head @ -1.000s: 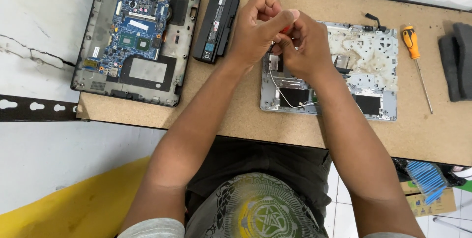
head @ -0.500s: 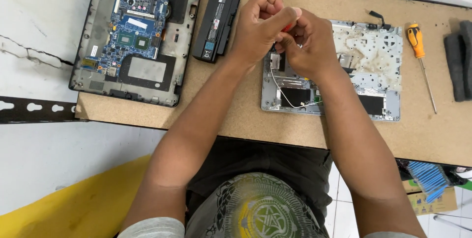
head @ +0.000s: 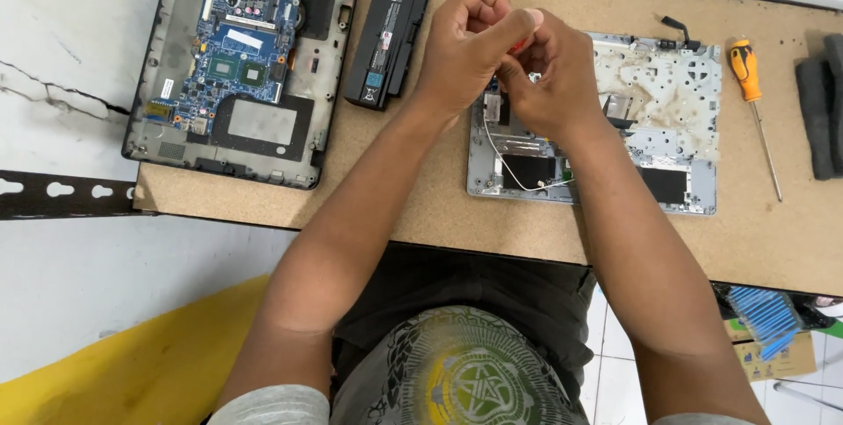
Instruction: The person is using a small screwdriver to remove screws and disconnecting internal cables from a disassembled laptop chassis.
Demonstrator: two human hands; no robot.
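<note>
The person's left hand (head: pixel 465 43) and right hand (head: pixel 549 74) met above the upturned silver metal laptop keyboard panel (head: pixel 654 118) on the brown chipboard table (head: pixel 421 188). Both were curled nearly closed, pinching a small red-tipped item (head: pixel 520 41), too hidden to identify. A thin white wire (head: pixel 500 162) trailed below. Left lay a long black battery (head: pixel 388 25) and the opened grey laptop base (head: pixel 241 65); right, an orange-handled screwdriver (head: pixel 748 74).

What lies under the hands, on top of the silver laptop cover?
Below the hands, the silver laptop cover shows a white wire and black patches. What the fingers pinch, beyond a red sliver, is covered.
</note>
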